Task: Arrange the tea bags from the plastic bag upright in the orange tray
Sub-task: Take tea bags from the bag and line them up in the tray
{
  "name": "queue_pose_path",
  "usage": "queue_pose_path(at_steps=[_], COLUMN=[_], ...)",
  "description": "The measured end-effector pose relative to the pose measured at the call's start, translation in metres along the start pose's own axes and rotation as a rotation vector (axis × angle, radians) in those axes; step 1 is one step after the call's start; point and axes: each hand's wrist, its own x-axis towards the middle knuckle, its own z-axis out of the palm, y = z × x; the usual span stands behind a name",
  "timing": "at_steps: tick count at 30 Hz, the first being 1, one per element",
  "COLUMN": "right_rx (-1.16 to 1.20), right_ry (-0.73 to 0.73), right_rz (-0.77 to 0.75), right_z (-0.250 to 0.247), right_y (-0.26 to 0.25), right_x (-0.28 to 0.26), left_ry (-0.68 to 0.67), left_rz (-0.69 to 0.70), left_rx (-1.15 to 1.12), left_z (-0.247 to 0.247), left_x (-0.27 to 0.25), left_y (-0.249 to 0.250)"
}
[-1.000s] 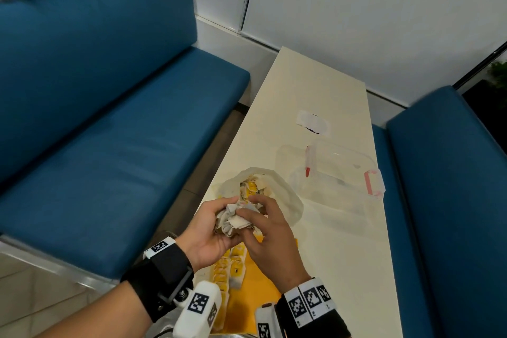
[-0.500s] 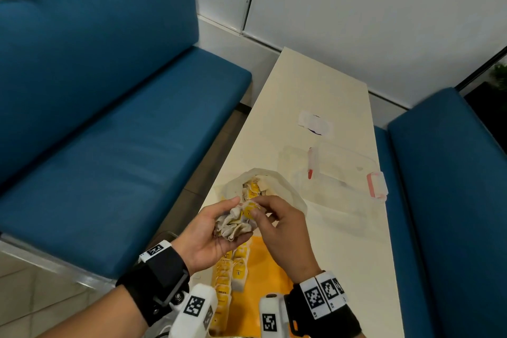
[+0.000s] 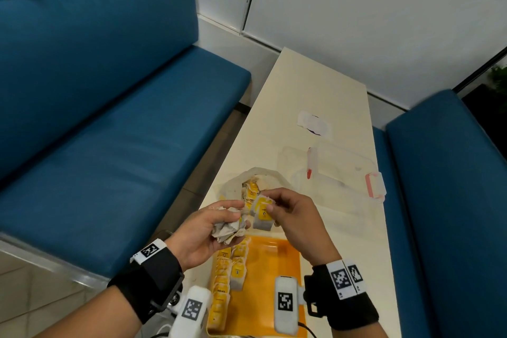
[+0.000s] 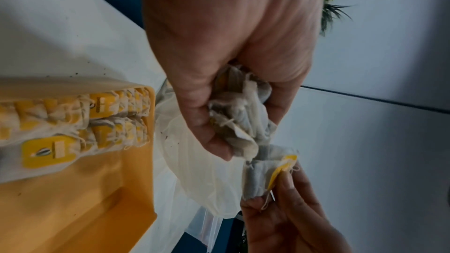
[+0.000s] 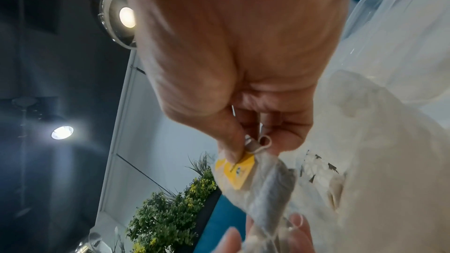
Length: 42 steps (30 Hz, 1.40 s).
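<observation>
My left hand (image 3: 204, 230) grips a crumpled bunch of tea bags (image 3: 229, 225) (image 4: 239, 114) above the far end of the orange tray (image 3: 270, 280) (image 4: 80, 199). My right hand (image 3: 293, 217) pinches one tea bag with a yellow tag (image 3: 262, 212) (image 5: 237, 170) (image 4: 265, 174), just right of the bunch. Two rows of tea bags (image 3: 227, 274) (image 4: 80, 114) stand upright along the tray's left side. The plastic bag (image 3: 255, 184) lies open just beyond my hands, with more tea bags inside.
A clear plastic box with a pink latch (image 3: 343, 173) lies on the cream table (image 3: 310, 85) beyond the bag. A white paper scrap (image 3: 315, 123) lies farther back. Blue bench seats (image 3: 109, 132) flank the table on both sides.
My right hand has drawn one tea bag out of the bunch and moved it slightly right. The left hand keeps its hold on the bunch.
</observation>
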Motion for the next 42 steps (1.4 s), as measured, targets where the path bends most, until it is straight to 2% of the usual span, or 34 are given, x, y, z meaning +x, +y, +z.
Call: queue_pose_path(at_steps=[4, 10, 16, 22, 26, 31, 35, 42], right_rx=[-0.016, 0.073, 0.117, 0.058, 0.02, 0.009, -0.022, -0.102], right_ry=[-0.036, 0.064, 0.12, 0.14, 0.072, -0.016, -0.099, -0.234], right_rz=[0.031, 0.084, 0.189, 0.15, 0.094, 0.133, 0.229, 0.481], right_z=[0.008, 0.017, 0.016, 0.012, 0.003, 0.0, 0.01, 0.04], right_y=[0.006, 0.01, 0.014, 0.013, 0.012, 0.02, 0.046, 0.109], right_x=[-0.002, -0.006, -0.01, -0.013, -0.016, -0.024, -0.033, -0.052], left_ry=[-0.047, 0.002, 0.052, 0.097, 0.141, 0.17, 0.187, 0.212], left_rz=[0.005, 0.078, 0.114, 0.151, 0.178, 0.178, 0.162, 0.103], left_rx=[0.139, 0.269, 0.242, 0.19, 0.162, 0.158, 0.17, 0.195], left_z=[0.004, 0.01, 0.003, -0.004, -0.012, -0.029, -0.037, -0.044], left_x=[-0.001, -0.005, -0.002, -0.001, -0.003, -0.006, -0.01, -0.01], left_y=[-0.004, -0.006, -0.007, -0.005, 0.002, 0.003, -0.003, -0.019])
